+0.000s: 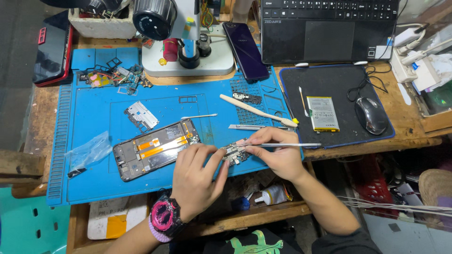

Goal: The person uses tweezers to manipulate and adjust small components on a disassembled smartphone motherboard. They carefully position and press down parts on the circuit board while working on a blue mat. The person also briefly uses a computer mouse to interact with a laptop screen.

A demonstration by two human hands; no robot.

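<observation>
My left hand [197, 176], with a pink and black watch on its wrist, pinches a small phone circuit board [235, 153] at the front edge of the blue work mat [94, 181]. My right hand [277, 153] holds thin metal tweezers [292, 145] whose tips rest on that board. An opened phone frame [155, 149] with orange flex cables lies on the mat just left of my left hand. A metal shield plate [141, 115] lies further back on the mat.
A microscope base [188, 59] and a dark phone [246, 51] stand behind. On a black pad [329, 80] are a phone battery [322, 113] and a mouse [371, 115]. A laptop [329, 28] sits at the back. White spudger [256, 111], plastic bag [89, 150], small parts [113, 77].
</observation>
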